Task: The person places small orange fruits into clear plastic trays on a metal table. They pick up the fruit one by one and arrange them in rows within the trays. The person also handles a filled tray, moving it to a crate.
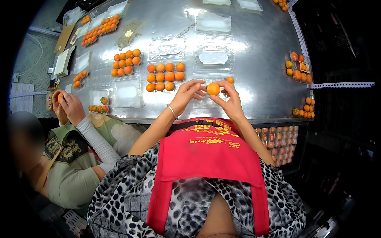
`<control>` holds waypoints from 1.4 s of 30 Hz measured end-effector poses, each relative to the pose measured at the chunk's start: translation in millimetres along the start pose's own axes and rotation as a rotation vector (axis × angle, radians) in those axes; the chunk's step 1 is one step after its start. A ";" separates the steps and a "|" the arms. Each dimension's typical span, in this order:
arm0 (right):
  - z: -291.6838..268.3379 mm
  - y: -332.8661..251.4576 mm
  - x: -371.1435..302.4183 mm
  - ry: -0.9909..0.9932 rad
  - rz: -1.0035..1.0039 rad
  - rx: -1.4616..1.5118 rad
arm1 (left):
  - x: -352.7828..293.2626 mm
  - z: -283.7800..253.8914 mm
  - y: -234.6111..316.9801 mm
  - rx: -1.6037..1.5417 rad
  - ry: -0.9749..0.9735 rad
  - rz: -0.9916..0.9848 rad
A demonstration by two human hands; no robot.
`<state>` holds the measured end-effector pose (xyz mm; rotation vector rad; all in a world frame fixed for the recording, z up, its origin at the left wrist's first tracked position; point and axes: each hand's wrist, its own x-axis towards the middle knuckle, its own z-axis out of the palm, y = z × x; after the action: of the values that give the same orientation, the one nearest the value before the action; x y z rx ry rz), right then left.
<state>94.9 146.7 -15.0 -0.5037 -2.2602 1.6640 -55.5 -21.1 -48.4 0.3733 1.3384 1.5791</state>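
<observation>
An orange persimmon is pinched between the thumb and fingers of my right hand, just above the table's near edge. My left hand, with a bangle at its wrist, is beside the fruit; its fingers are apart and their tips come up to the fruit's left side. I cannot tell if they press on it. Under my hands lies a clear plastic tray, partly hidden by them. One more persimmon sits just beyond my right hand. To the left, a clear tray is filled with rows of persimmons.
Further trays of persimmons and trays with white liners stand across the metal table. Loose persimmons lie at the right edge. Left of me, a co-worker's hands hold a fruit. Packed fruit boxes are stacked below the table.
</observation>
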 end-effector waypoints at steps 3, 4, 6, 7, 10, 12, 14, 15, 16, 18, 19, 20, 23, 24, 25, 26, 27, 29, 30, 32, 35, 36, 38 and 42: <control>-6.5 -11.8 -1.1 0.022 -0.142 -0.128 | -9.2 10.4 20.2 -0.257 -0.210 -0.184; -8.8 -17.8 -1.5 0.020 -0.191 -0.181 | -10.9 14.9 25.8 -0.197 -0.193 -0.157; -11.3 -29.8 -5.4 0.033 -0.225 -0.241 | -14.8 27.2 33.0 -0.080 -0.163 -0.108; -10.4 -36.5 -6.6 0.047 -0.216 -0.247 | -19.3 31.3 36.0 -0.095 -0.132 -0.064; -15.6 -32.7 -9.0 0.029 -0.065 -0.097 | -32.1 46.5 49.6 -0.097 -0.047 0.064; -18.5 -24.1 -10.2 -0.017 0.077 0.150 | -38.7 55.7 59.6 -0.047 0.014 0.138; -19.1 -17.5 -10.9 -0.074 0.218 0.486 | -36.4 55.8 51.6 0.019 0.007 0.264; -18.6 -17.8 -11.3 -0.087 0.261 0.570 | -35.5 54.9 47.8 0.052 0.004 0.328; -17.7 -18.6 -11.9 -0.099 0.304 0.654 | -35.0 54.1 46.3 0.119 0.014 0.365; -15.4 -23.4 -12.8 -0.129 0.363 0.766 | -33.5 53.0 44.6 0.253 0.030 0.435; -13.0 -29.5 -12.3 -0.147 0.378 0.795 | -33.7 52.7 44.7 0.355 0.049 0.464; -10.0 -34.7 -11.8 -0.166 0.393 0.824 | -34.4 52.4 45.1 0.457 0.067 0.493; 0.6 -43.6 -10.0 -0.123 0.316 0.771 | -35.0 54.8 47.2 0.586 0.080 0.558; 1.9 -43.0 -9.8 -0.063 0.258 0.665 | -34.8 55.8 47.8 0.598 0.078 0.577; 3.3 -41.0 -9.8 -0.004 0.200 0.558 | -33.8 54.6 45.3 0.512 0.057 0.569; 4.1 -39.4 -9.8 0.055 0.142 0.451 | -32.4 52.3 41.6 0.427 0.037 0.561; 4.3 -38.5 -9.9 0.098 0.109 0.329 | -31.5 50.9 39.9 0.342 0.017 0.551; 4.6 -37.6 -10.7 0.182 0.041 0.084 | -33.6 51.5 41.7 0.277 0.014 0.481; 4.5 -39.9 -11.0 0.200 0.007 0.017 | -35.1 52.7 43.8 0.244 0.013 0.445; 3.9 -48.0 -10.8 0.235 -0.063 -0.117 | -36.6 57.8 48.9 0.282 0.002 0.418; 2.6 -48.1 -10.5 0.213 -0.200 -0.191 | -39.8 64.9 51.5 0.325 0.007 0.362; 2.9 -47.6 -10.5 0.211 -0.217 -0.216 | -40.2 67.0 51.3 0.338 0.012 0.341; 3.9 -46.0 -10.8 0.207 -0.250 -0.266 | -35.8 69.3 41.9 0.332 0.054 0.370; 4.1 -45.7 -11.1 0.193 -0.315 -0.325 | -33.9 69.8 36.8 0.408 0.096 0.311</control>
<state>98.2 125.8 27.2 -0.3376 -2.3280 1.0591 -5.2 -5.5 19.3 0.7954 1.7469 1.5806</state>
